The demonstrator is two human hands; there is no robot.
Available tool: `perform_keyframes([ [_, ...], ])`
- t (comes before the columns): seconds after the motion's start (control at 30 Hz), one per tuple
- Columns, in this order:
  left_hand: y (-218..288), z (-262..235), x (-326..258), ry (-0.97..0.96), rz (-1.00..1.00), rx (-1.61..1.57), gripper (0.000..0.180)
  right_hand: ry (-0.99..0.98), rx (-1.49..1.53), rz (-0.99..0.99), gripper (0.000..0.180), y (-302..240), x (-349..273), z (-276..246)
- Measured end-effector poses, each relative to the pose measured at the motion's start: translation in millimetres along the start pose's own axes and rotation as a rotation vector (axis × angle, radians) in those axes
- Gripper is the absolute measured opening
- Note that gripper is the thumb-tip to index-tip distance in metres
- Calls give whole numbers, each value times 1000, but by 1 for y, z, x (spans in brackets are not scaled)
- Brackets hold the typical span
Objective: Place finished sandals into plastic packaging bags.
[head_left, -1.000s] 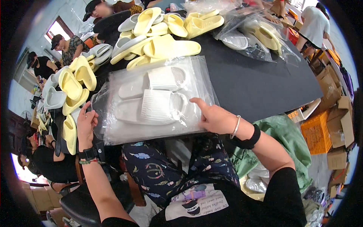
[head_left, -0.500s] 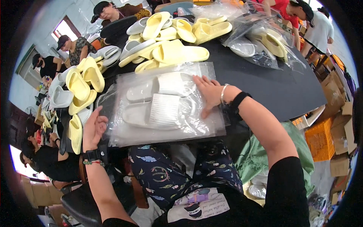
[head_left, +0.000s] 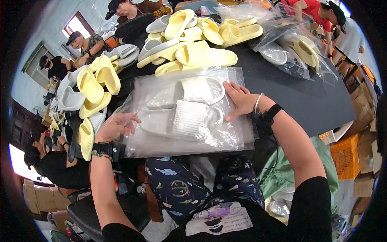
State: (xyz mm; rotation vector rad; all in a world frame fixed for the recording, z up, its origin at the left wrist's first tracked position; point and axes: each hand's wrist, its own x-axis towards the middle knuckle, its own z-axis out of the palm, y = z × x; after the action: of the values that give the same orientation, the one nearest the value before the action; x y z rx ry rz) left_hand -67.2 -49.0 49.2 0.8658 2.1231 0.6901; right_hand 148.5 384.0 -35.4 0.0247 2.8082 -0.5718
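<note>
2 white slippers (head_left: 189,119) lay inside the clear bag (head_left: 161,148); piled yellow slippers (head_left: 207,56) lay unbagged. Left hand (head_left: 114,127) and right hand (head_left: 242,101) had open fingers.

Slippers (head_left: 187,119) in front clear bag (head_left: 161,147) — two; left hand (head_left: 116,127), right hand (head_left: 242,101) — one each; orange crate (head_left: 345,156), right edge: one.

On the black table (head_left: 298,101) I see white slippers (head_left: 189,117) with ribbed straps, and pale yellow slippers (head_left: 211,56); below its edge, my navy trousers (head_left: 181,177) with feather-like prints and a green sheet (head_left: 318,161).
</note>
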Motion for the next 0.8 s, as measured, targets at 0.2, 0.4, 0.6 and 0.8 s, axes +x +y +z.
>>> perform_keyframes([
  [0.2,10,9,18,-253,424,-751,53,-8,-26,-1,146,-1,-1,-2],
  [0.4,16,1,55,187,453,401,52,-2,-87,-3,148,-8,0,2],
  [0.6,63,42,98,85,737,613,62,-23,-42,44,148,-4,0,2],
  [0.8,61,73,142,-17,804,433,47,-34,-88,39,148,-11,-1,-1],
])
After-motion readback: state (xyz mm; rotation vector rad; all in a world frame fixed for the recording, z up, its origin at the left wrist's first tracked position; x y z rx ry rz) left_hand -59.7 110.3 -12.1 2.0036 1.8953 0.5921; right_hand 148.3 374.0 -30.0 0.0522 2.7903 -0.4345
